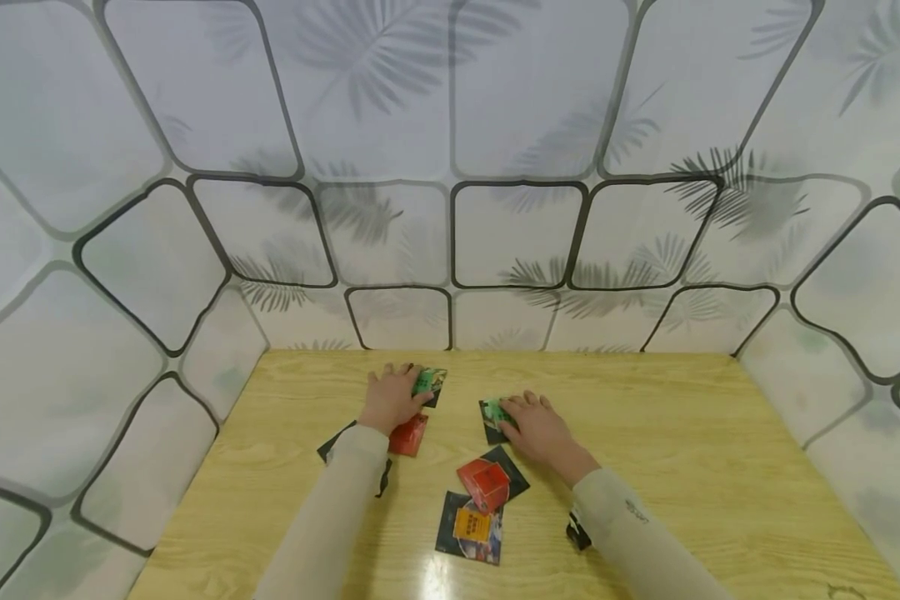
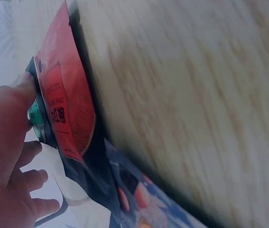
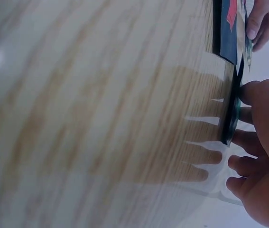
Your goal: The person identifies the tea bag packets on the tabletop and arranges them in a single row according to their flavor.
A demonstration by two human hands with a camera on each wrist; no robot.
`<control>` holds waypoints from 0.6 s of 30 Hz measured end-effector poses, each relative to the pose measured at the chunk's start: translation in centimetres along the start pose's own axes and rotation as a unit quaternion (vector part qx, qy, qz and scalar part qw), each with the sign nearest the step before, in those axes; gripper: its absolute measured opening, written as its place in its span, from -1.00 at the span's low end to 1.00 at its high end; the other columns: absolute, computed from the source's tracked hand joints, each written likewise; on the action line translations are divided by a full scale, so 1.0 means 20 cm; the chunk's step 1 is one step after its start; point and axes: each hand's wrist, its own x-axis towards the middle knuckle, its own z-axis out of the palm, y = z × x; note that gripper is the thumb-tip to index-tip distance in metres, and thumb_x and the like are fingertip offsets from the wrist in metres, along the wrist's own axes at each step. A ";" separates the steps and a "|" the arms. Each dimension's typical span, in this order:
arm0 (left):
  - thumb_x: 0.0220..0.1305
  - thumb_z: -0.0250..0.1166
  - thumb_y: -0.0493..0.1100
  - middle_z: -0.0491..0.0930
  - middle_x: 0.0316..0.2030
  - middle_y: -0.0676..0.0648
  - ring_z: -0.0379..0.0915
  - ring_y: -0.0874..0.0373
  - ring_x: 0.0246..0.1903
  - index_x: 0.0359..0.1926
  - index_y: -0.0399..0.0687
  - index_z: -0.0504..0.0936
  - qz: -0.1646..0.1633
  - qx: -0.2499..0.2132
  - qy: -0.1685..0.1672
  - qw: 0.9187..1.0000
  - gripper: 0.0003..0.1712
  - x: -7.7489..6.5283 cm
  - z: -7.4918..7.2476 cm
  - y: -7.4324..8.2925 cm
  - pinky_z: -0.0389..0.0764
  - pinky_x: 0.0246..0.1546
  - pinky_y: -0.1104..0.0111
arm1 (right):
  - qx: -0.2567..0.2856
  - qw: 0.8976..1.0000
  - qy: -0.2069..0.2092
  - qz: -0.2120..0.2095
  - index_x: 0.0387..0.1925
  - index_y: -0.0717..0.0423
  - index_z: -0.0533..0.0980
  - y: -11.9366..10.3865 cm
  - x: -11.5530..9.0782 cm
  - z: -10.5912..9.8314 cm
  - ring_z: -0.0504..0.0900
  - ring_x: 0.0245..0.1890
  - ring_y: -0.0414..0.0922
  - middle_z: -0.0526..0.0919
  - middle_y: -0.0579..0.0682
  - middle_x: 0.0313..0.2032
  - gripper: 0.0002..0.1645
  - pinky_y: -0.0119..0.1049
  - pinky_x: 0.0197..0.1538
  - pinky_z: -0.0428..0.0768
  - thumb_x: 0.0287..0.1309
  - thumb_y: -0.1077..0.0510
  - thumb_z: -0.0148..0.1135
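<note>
My left hand (image 1: 390, 400) rests with spread fingers on a dark packet with a green label (image 1: 431, 383) at the back of the table. Beneath that wrist lies a red packet (image 1: 410, 437), and a dark packet (image 1: 334, 442) is partly hidden by the forearm. The left wrist view shows the red packet (image 2: 65, 102) overlapping a patterned one (image 2: 143, 194). On the right, my right hand (image 1: 540, 429) touches another green-labelled packet (image 1: 492, 421), its fingers extended over it. In the right wrist view, fingertips meet the packet's dark edge (image 3: 229, 126).
In front, between the forearms, a red packet (image 1: 486, 482) with a dark corner overlaps a dark packet with an orange label (image 1: 471, 527). The wooden table (image 1: 682, 467) meets patterned fabric walls (image 1: 510, 242) at the back and sides.
</note>
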 end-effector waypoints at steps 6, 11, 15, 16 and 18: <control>0.55 0.09 0.37 0.34 0.55 -0.18 0.14 -0.34 0.57 0.60 0.05 0.33 -0.018 -0.009 -0.002 1.000 -0.18 0.03 0.03 -0.04 0.21 0.49 -0.34 | -0.002 1.000 0.002 -0.004 0.43 0.20 0.48 -0.01 0.01 0.00 0.33 0.51 0.35 0.54 0.22 0.40 -0.43 0.33 0.55 0.24 0.59 -0.02 0.10; 0.56 0.08 0.36 0.32 0.56 -0.19 0.18 -0.39 0.53 0.61 0.03 0.31 -0.029 -0.028 -0.009 0.999 -0.18 0.04 0.03 -0.05 0.32 0.42 -0.34 | -0.001 1.000 0.002 -0.003 0.44 0.20 0.47 -0.02 0.02 0.00 0.33 0.51 0.36 0.52 0.23 0.41 -0.42 0.32 0.55 0.23 0.59 -0.03 0.09; 0.56 0.09 0.35 0.30 0.58 -0.21 0.20 -0.43 0.51 0.62 0.03 0.30 -0.032 -0.053 -0.013 0.998 -0.17 0.04 0.04 -0.04 0.33 0.40 -0.37 | 0.007 1.000 0.004 0.004 0.45 0.21 0.46 -0.02 0.04 0.01 0.30 0.53 0.37 0.50 0.25 0.43 -0.40 0.32 0.57 0.21 0.59 -0.03 0.10; 0.56 0.09 0.35 0.30 0.57 -0.21 0.20 -0.45 0.51 0.62 0.03 0.30 -0.031 -0.059 -0.013 0.998 -0.18 0.04 0.03 -0.04 0.32 0.40 -0.39 | 0.008 1.000 0.003 0.006 0.45 0.21 0.45 -0.02 0.05 0.02 0.30 0.53 0.37 0.50 0.25 0.43 -0.40 0.31 0.57 0.20 0.59 -0.04 0.10; 0.56 0.10 0.33 0.29 0.58 -0.22 0.18 -0.47 0.51 0.61 0.02 0.30 -0.032 -0.069 -0.013 0.997 -0.18 0.04 0.03 -0.03 0.28 0.41 -0.41 | 0.007 1.000 0.006 0.009 0.46 0.20 0.45 -0.02 0.06 0.02 0.30 0.53 0.36 0.50 0.24 0.43 -0.39 0.30 0.58 0.20 0.59 -0.05 0.10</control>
